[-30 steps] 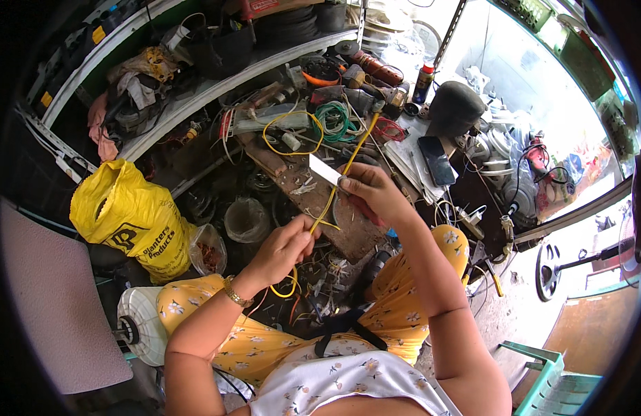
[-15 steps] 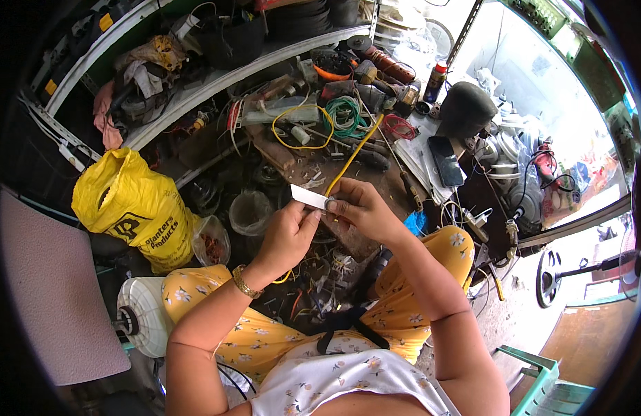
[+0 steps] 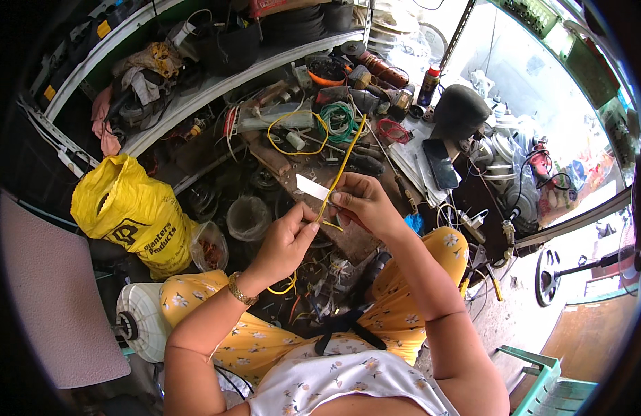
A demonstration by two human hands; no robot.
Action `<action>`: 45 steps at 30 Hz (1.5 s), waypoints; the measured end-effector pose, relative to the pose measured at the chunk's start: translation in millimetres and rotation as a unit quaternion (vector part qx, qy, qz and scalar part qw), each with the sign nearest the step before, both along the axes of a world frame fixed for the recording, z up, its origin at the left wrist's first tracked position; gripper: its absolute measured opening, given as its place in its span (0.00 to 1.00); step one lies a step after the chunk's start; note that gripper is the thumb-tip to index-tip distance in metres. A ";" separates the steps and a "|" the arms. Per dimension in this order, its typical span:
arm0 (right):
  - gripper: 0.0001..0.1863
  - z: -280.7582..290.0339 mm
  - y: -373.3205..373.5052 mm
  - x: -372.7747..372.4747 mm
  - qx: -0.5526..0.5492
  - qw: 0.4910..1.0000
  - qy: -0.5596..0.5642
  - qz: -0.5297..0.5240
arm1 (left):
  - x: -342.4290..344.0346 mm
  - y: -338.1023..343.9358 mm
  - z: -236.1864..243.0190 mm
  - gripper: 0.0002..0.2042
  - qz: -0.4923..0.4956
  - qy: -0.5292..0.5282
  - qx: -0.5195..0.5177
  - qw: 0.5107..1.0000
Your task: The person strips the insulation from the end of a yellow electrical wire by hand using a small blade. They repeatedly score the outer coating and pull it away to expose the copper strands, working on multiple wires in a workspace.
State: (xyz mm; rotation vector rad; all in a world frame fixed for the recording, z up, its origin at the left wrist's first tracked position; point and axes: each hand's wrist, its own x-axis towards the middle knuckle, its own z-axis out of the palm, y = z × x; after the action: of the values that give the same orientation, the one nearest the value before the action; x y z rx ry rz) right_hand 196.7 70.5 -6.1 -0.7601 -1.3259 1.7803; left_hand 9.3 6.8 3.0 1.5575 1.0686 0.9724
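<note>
Over the low bench my left hand (image 3: 290, 236) is closed, thumb and fingers pinching a yellow wire (image 3: 343, 166). The wire runs up past my right fingers toward the back of the bench, and a short end (image 3: 332, 225) sticks out below. My right hand (image 3: 362, 202) is closed on a flat, bright, blade-like strip (image 3: 311, 186) with a slanted end, which points left behind the wire. Strip and wire cross close to my right fingertips; whether they touch is unclear. My right palm hides the strip's other end.
A cluttered wooden bench (image 3: 282, 163) holds a green wire coil (image 3: 338, 119), a phone (image 3: 439, 163) and a spray can (image 3: 429, 86). At left stand a yellow sack (image 3: 136, 215) and a clear tub (image 3: 248, 216). A metal shelf (image 3: 216, 80) runs behind.
My left hand has shifted from the strip to the yellow wire and sits slightly lower. The wire now crosses in front of the strip, with its short end showing.
</note>
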 end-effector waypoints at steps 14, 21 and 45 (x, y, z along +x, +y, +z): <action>0.08 -7.3 12.7 12.8 -0.005 0.998 -0.022 -0.054 | -14.4 -10.2 -4.3 0.03 -0.042 0.028 -0.064 0.997; 0.10 -11.4 16.9 14.1 0.006 0.999 -0.047 -0.028 | -19.7 -13.6 -6.3 0.03 -0.075 -0.066 -0.153 0.983; 0.09 1.2 8.8 7.6 0.062 0.989 -0.132 -0.027 | -7.0 -23.1 -27.9 0.08 -0.062 -0.116 -0.161 0.978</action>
State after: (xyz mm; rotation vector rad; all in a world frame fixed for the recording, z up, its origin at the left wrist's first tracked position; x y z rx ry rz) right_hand 204.2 79.3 -4.9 -0.9787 -1.5569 1.5775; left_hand 2.3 -16.3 -24.9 1.1996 0.9022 0.8258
